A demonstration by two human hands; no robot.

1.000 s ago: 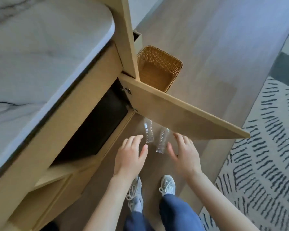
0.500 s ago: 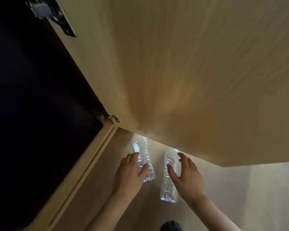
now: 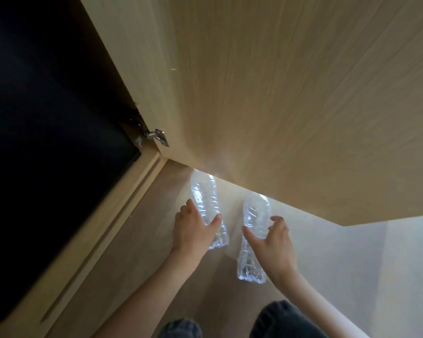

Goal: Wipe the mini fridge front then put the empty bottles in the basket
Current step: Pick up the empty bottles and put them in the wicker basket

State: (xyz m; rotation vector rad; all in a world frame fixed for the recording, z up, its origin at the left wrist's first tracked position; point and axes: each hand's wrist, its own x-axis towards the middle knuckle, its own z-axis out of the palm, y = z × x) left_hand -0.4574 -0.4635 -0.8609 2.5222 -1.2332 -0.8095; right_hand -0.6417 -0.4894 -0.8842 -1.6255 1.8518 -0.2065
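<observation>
Two clear, crumpled empty bottles lie side by side on the wooden floor, their far ends under the open cabinet door. My left hand [image 3: 193, 230] grips the left bottle [image 3: 203, 191] around its middle, with the thumb on its right side. My right hand [image 3: 271, 245] curls round the right bottle [image 3: 257, 211], thumb on the left and fingers on the right. The mini fridge's dark front [image 3: 59, 118] fills the left of the view. The basket is out of view.
The open wooden cabinet door [image 3: 279, 93] hangs close over the bottles and covers most of the upper view. Its metal hinge [image 3: 156, 139] sits by the fridge corner. The cabinet's base rail [image 3: 103, 228] runs along the left. My knees [image 3: 279, 320] are at the bottom edge.
My head has dropped low and close under the door. Both hands went from hovering open above the bottles to closing round them, one bottle each.
</observation>
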